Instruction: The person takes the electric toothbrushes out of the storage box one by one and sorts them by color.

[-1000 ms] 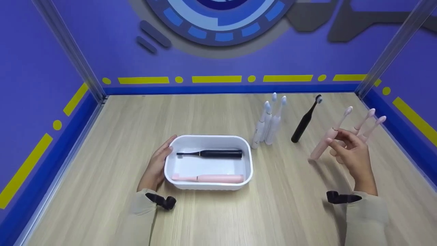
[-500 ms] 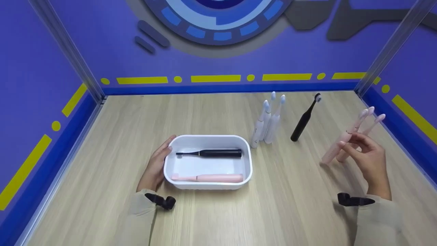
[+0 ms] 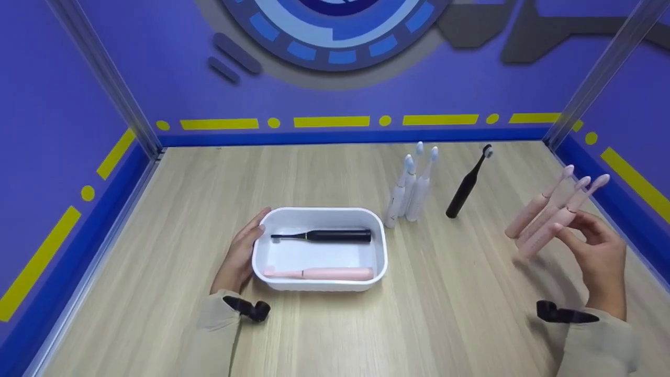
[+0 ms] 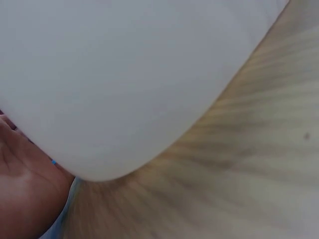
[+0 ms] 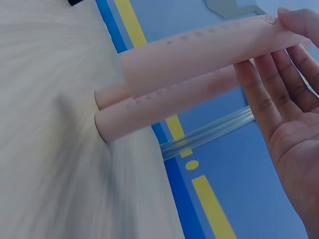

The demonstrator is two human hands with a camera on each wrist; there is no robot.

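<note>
My right hand [image 3: 599,256] pinches a pink electric toothbrush [image 3: 545,236] high on its handle, between thumb and fingertips. Its base is close over the table. Two more pink toothbrushes [image 3: 527,213] stand upright right behind it; their handles [image 5: 164,108] show below the held one in the right wrist view. My left hand [image 3: 235,256] rests against the left wall of a white box [image 3: 319,285], thumb at the rim; its fingers are mostly hidden behind the wall [image 4: 114,89] in the left wrist view. Inside the box lie a black toothbrush [image 3: 340,236] and a pink toothbrush [image 3: 337,274].
Three white electric toothbrushes [image 3: 417,199] stand in a cluster to the right of the box. Between them and the pink group stands a single black toothbrush [image 3: 463,193]. Blue-purple panels [image 3: 340,99] enclose the wooden table [image 3: 419,324] at the back and sides.
The right hand has carried the pink toothbrush rightward past the two standing pink ones, from their left to their right front side. The left hand and the box have stayed put.
</note>
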